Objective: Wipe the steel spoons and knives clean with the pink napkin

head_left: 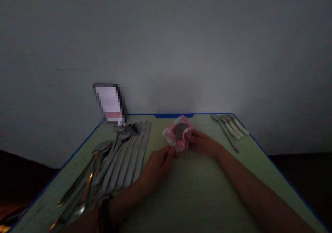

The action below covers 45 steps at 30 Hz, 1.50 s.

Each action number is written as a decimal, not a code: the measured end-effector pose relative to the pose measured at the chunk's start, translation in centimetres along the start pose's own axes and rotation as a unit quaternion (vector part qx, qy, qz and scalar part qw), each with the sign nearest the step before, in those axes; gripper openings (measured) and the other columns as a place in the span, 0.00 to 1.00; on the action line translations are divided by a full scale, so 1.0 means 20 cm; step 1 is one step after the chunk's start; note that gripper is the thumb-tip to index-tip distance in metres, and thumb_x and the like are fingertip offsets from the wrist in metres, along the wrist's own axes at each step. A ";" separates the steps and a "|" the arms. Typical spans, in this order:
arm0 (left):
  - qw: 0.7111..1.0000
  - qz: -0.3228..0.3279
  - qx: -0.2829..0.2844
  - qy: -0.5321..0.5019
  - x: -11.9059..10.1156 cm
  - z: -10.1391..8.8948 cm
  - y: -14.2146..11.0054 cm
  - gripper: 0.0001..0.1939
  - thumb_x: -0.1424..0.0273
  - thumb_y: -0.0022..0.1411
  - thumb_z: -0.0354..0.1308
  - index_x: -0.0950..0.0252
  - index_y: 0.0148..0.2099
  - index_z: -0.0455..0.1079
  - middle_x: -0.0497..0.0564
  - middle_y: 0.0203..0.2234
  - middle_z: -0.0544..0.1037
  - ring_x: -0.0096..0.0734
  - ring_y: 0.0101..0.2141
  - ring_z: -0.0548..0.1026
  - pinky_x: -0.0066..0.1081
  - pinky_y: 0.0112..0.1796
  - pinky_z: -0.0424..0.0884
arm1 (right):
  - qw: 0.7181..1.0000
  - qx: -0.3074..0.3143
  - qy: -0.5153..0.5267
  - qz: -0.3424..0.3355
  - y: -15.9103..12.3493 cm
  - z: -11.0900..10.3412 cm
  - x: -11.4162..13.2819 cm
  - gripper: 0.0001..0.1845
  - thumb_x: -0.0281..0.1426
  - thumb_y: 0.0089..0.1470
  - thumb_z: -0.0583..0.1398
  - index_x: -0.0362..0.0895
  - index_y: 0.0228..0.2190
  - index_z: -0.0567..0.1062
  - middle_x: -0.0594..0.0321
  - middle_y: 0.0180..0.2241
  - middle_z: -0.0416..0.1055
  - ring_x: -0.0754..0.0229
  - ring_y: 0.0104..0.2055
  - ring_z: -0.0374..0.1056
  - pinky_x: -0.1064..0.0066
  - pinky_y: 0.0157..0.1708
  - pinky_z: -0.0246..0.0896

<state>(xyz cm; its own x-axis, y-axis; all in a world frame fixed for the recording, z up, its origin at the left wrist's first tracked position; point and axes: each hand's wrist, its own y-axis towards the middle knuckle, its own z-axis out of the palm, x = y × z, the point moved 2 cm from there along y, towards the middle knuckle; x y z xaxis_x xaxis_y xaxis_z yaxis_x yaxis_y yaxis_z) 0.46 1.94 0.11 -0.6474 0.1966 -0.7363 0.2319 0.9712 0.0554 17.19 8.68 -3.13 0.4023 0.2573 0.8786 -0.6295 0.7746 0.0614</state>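
Observation:
In the head view, my left hand (162,160) pinches a spoon (182,131) by its handle, which is mostly hidden by the fingers. The round grey bowl of the spoon lies against a pink and white cloth (169,133). My right hand (203,142) grips the cloth from the right side, its fingers closed on the folds under and beside the bowl. Both hands are over the middle of the green table (197,195). The picture is dim and somewhat blurred.
Several table knives (132,157) lie side by side left of my hands, with spoons (103,146) beyond them. At the back right lie several pieces of cutlery with pale handles (233,131) and a long thin utensil (228,137). A phone (110,101) leans against the wall.

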 end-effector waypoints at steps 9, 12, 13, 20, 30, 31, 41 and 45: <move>0.996 0.017 0.075 0.055 0.00 0.03 -0.01 0.17 0.65 0.67 0.38 0.63 0.41 0.68 0.46 0.21 0.71 0.30 0.24 0.70 0.27 0.28 0.60 | 0.986 -0.151 -0.005 -0.074 0.04 0.01 0.01 0.12 0.35 0.44 0.67 0.43 0.32 0.75 0.65 0.32 0.72 0.66 0.32 0.65 0.74 0.34 0.59; 0.993 0.024 0.092 0.065 0.01 0.04 -0.02 0.19 0.64 0.68 0.36 0.62 0.42 0.69 0.45 0.19 0.70 0.30 0.23 0.69 0.27 0.28 0.60 | 0.960 -0.242 0.037 -0.134 0.05 -0.02 0.02 0.12 0.36 0.44 0.67 0.45 0.31 0.75 0.68 0.27 0.71 0.67 0.27 0.63 0.75 0.29 0.59; 0.993 0.027 0.093 0.072 0.02 0.04 -0.02 0.20 0.64 0.68 0.36 0.62 0.41 0.69 0.45 0.19 0.70 0.30 0.23 0.69 0.27 0.28 0.60 | 0.956 -0.251 0.046 -0.144 0.06 -0.02 0.03 0.12 0.36 0.44 0.67 0.45 0.31 0.74 0.68 0.26 0.70 0.67 0.26 0.62 0.75 0.28 0.59; 0.995 0.023 0.077 0.058 0.04 0.04 0.00 0.20 0.63 0.68 0.35 0.64 0.35 0.66 0.46 0.22 0.71 0.29 0.24 0.70 0.27 0.28 0.61 | 0.974 -0.173 0.135 -0.059 0.05 0.02 0.05 0.12 0.39 0.51 0.59 0.44 0.34 0.74 0.65 0.29 0.73 0.61 0.34 0.68 0.70 0.36 0.63; 0.977 0.033 0.118 0.176 0.02 0.05 -0.02 0.21 0.64 0.69 0.34 0.63 0.38 0.68 0.49 0.25 0.76 0.33 0.27 0.75 0.30 0.32 0.65 | 0.990 -0.133 0.051 -0.021 0.02 0.00 0.04 0.11 0.31 0.42 0.67 0.40 0.31 0.77 0.62 0.30 0.75 0.66 0.31 0.68 0.73 0.37 0.62; 0.971 0.035 0.126 0.200 0.01 0.05 -0.02 0.21 0.65 0.69 0.34 0.63 0.38 0.68 0.50 0.25 0.77 0.34 0.27 0.75 0.31 0.32 0.65 | 0.989 -0.135 0.051 -0.021 0.02 0.01 0.04 0.12 0.31 0.41 0.68 0.40 0.32 0.77 0.63 0.30 0.75 0.66 0.31 0.68 0.73 0.37 0.62; 0.947 0.069 0.127 0.288 0.01 0.06 -0.03 0.26 0.64 0.69 0.30 0.64 0.34 0.69 0.53 0.24 0.77 0.35 0.27 0.75 0.32 0.32 0.65 | 0.948 -0.247 0.120 -0.158 0.06 -0.06 0.04 0.11 0.37 0.47 0.65 0.46 0.33 0.76 0.65 0.34 0.74 0.65 0.34 0.67 0.74 0.36 0.64; 0.948 0.054 0.133 0.285 -0.01 0.05 -0.03 0.26 0.65 0.69 0.31 0.65 0.31 0.69 0.52 0.22 0.75 0.33 0.26 0.74 0.31 0.31 0.64 | 0.967 -0.190 0.093 -0.140 0.07 -0.03 0.07 0.12 0.42 0.50 0.61 0.47 0.33 0.76 0.65 0.30 0.72 0.65 0.28 0.65 0.74 0.27 0.62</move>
<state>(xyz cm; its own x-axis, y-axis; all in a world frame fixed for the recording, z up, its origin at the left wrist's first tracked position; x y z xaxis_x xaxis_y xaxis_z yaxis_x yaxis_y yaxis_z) 1.12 1.14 -0.53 -0.8788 0.4080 -0.2476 0.4454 0.8874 -0.1186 17.26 10.45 -2.18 0.6567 0.0789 0.7500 -0.2025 0.9764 0.0746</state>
